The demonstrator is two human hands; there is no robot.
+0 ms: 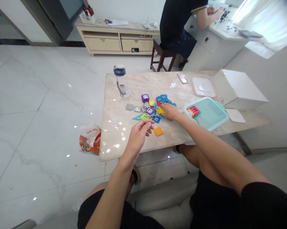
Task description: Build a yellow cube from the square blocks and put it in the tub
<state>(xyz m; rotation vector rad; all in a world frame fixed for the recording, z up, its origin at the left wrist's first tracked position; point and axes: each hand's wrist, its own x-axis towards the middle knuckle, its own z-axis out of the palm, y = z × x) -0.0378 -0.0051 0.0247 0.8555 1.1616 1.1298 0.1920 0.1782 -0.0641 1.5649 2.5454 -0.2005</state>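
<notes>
My left hand hovers over the near side of the table, its fingers loosely bent and apart, with nothing in it. Just right of it lies an orange square interlocking tile. My right hand reaches into a pile of plastic interlocking tiles, fingertips drawn together among red and yellow pieces; what they grip is hidden. In the pile are blue tiles, a lime green tile and a grey tile. A purple stack stands at its back, and another purple tile lies in the middle.
A teal tray with several red and orange tiles stands at the right, before a white box and a clear lid. A water bottle is at the back left. Another person sits beyond the table.
</notes>
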